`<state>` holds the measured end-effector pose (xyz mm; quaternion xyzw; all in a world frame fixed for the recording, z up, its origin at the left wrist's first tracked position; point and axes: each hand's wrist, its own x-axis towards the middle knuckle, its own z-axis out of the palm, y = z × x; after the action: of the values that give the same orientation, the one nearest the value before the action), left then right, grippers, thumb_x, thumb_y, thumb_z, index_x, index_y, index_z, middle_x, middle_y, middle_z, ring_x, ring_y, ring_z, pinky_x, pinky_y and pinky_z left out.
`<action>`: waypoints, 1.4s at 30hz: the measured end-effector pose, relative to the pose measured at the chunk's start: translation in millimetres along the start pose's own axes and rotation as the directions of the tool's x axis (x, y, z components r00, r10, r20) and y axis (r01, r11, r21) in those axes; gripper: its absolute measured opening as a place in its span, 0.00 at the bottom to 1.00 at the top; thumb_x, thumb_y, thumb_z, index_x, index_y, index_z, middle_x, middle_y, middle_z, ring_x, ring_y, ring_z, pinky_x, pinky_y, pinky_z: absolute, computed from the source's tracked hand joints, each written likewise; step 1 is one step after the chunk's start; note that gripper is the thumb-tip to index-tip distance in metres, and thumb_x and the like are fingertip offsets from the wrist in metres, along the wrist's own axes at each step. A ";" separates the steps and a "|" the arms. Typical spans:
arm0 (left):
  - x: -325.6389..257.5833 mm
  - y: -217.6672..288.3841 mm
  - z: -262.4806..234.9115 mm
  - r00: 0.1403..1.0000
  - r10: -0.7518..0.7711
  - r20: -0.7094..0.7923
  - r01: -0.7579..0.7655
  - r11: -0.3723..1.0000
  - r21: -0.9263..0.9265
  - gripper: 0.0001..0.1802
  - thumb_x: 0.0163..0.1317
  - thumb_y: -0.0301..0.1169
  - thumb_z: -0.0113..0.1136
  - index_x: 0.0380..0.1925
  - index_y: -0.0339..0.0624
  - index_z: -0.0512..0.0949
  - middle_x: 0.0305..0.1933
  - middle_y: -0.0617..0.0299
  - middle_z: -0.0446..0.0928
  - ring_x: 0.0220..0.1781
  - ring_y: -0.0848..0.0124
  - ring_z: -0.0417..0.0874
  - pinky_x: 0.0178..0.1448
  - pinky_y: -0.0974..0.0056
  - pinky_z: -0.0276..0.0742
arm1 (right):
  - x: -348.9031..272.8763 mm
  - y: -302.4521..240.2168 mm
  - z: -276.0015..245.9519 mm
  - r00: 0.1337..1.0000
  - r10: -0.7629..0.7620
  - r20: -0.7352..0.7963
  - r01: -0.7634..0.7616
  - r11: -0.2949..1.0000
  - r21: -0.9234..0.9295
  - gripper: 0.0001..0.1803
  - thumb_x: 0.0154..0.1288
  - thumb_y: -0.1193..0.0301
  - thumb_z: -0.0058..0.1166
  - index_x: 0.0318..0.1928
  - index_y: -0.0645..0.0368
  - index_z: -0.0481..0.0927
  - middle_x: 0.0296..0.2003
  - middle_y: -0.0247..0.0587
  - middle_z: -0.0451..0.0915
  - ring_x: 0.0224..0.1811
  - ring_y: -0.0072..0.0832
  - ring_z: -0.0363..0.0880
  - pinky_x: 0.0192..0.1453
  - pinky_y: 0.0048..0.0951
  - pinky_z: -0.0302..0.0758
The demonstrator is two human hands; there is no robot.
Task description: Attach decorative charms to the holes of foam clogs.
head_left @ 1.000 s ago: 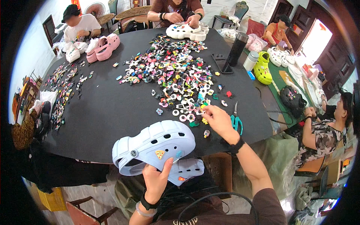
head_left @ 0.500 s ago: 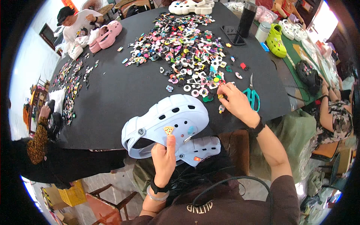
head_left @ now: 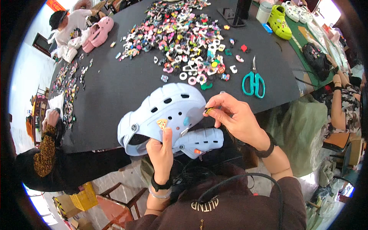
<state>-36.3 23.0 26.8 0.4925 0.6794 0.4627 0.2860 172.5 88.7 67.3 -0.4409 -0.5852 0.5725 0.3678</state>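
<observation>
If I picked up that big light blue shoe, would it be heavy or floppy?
Probably light: the left hand alone holds the light blue clog up. It likely stays fairly stiff, keeping its rounded shape. Its smooth surface may be a bit slippery.

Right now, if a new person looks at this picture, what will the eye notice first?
First, the pale blue clog at the centre, held from below by the left hand, with a pizza-slice charm on it. Beside its toe, the right hand pinches a small charm. Behind, a colourful heap of charms covers the black table, with teal scissors on its right.
</observation>
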 end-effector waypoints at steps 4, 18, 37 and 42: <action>-1.3 -2.0 4.1 1.000 -0.028 0.008 0.028 0.997 -0.074 0.18 0.66 0.37 0.56 0.34 0.27 0.77 0.24 0.62 0.76 0.28 0.80 0.69 0.33 0.70 0.68 | -5.4 12.6 9.4 0.992 -0.124 0.002 0.123 0.979 -0.165 0.08 0.62 0.76 0.56 0.43 0.60 0.77 0.33 0.38 0.79 0.29 0.22 0.77 0.33 0.22 0.73; -5.2 -0.4 -0.5 0.997 0.000 0.072 0.005 0.997 -0.071 0.19 0.66 0.38 0.56 0.36 0.28 0.78 0.25 0.61 0.78 0.28 0.78 0.71 0.33 0.70 0.69 | -8.5 13.8 24.8 0.950 -0.306 -0.054 0.288 0.932 -0.219 0.09 0.58 0.80 0.58 0.41 0.60 0.80 0.34 0.36 0.77 0.32 0.22 0.76 0.36 0.21 0.73; -5.9 5.0 1.4 0.997 -0.047 0.066 0.057 0.986 -0.159 0.16 0.62 0.36 0.61 0.33 0.30 0.81 0.27 0.60 0.81 0.30 0.79 0.76 0.34 0.70 0.72 | -13.2 44.9 74.9 0.818 -0.548 -0.175 0.420 0.777 -0.469 0.14 0.49 0.76 0.65 0.40 0.54 0.83 0.32 0.34 0.76 0.27 0.26 0.76 0.28 0.25 0.73; -6.5 8.0 0.7 0.989 -0.121 0.085 0.140 0.952 -0.273 0.13 0.55 0.31 0.68 0.33 0.29 0.81 0.31 0.62 0.82 0.32 0.80 0.78 0.37 0.72 0.74 | -16.6 50.2 78.8 0.764 -0.624 -0.163 0.458 0.703 -0.545 0.14 0.49 0.78 0.64 0.40 0.56 0.83 0.32 0.34 0.76 0.26 0.26 0.75 0.27 0.25 0.72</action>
<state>-30.2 17.8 33.3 0.4167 0.6287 0.5169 0.4049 109.2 43.6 12.9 -0.4127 -0.7396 0.1914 0.4960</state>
